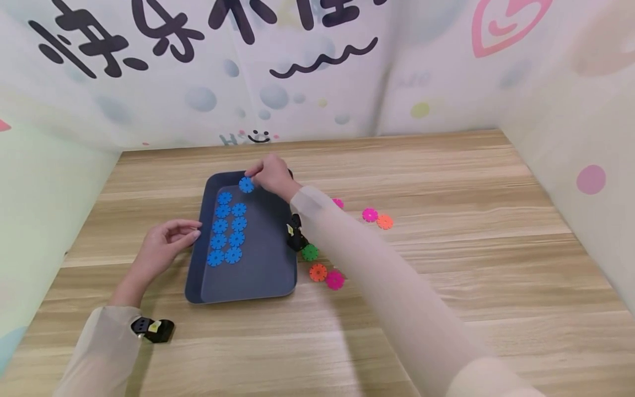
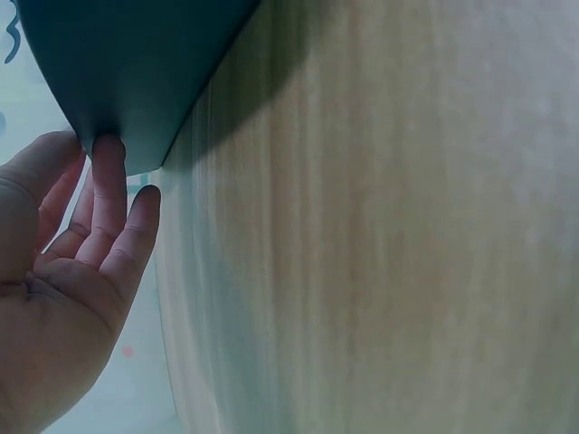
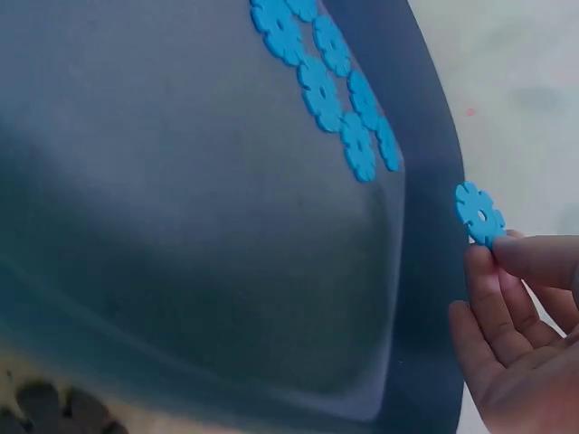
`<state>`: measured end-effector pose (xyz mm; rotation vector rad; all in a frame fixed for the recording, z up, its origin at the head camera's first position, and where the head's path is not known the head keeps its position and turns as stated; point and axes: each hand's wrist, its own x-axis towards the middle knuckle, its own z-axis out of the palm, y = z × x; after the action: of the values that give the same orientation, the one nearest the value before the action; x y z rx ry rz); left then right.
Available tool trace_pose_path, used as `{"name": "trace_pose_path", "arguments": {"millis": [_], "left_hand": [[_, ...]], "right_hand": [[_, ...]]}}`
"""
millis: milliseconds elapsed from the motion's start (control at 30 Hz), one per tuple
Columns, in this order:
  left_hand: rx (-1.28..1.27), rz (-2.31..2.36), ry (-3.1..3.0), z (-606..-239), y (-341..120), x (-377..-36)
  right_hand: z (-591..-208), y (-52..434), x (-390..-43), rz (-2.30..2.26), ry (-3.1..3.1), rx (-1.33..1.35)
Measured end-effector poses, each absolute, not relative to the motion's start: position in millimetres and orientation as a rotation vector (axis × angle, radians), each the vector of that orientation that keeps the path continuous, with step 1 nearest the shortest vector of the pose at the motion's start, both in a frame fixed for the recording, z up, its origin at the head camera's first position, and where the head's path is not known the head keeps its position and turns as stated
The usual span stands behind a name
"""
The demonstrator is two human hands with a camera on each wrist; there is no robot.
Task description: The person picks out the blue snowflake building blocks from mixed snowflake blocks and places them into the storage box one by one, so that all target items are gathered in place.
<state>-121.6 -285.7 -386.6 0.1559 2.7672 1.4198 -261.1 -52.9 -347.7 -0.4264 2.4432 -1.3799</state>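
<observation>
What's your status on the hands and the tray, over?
Right hand pinches blue plastic snowflake disc over dark blue tray. Left hand open, fingers touching tray's left wall. Eight blue discs laid in tray; nothing blocking.

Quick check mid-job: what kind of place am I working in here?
Probably a small staged tabletop booth for a sorting activity: a wooden table boxed in by cartoon-printed wall panels, with a dark tray and snowflake-shaped plastic discs.
</observation>
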Motion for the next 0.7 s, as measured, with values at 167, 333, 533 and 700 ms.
{"name": "trace_pose_path", "arguments": {"millis": [167,333,533,700], "left_hand": [[0.159,1.431,2.761,-386.1,-285.2,-121.4],[0.147,1.429,2.758,-386.7,-285.8,-121.6],[0.149,1.415,2.77,-388.7,-286.3,-122.6],[0.152,1.424,2.769,-388.8,-286.3,-122.7]], "right_hand": [[-354.2,-60.1,-259.2,-1.432,2.429,-0.345],[-359.8,-67.6,-257.2,-1.409,2.462,-0.298],[-368.6,-71.4,-254.9,-1.39,2.483,-0.241],[-374.0,-71.2,-255.8,-1.406,2.482,-0.216]]}}
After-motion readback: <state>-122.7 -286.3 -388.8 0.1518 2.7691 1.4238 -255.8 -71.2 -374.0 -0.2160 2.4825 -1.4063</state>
